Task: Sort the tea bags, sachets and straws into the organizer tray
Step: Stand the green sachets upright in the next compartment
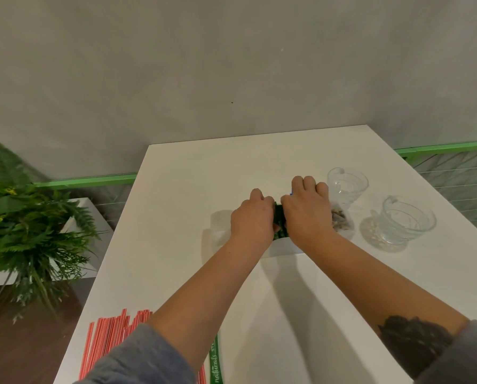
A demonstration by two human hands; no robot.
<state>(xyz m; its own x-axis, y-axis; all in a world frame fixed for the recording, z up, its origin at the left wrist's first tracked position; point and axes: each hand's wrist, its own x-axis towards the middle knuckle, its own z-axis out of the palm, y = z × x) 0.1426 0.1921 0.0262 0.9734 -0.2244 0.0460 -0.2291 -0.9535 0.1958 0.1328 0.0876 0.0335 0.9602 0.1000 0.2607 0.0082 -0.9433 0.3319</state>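
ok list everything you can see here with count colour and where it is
table: one, white, centre, against the grey wall
organizer tray: one, white, mid-table, mostly hidden under the hands
green packets: count unclear, dark green, in the tray between the hands
glass cups: two, clear, right of the tray; second one nearer the table edge
straws: a bunch, red and white, near left edge of the table
green sachet: one, green with white lettering, bottom edge beside the straws
fern plant: one, green, left of the table
left hand: fingers curled onto the packets
right hand: fingers curled onto the packets
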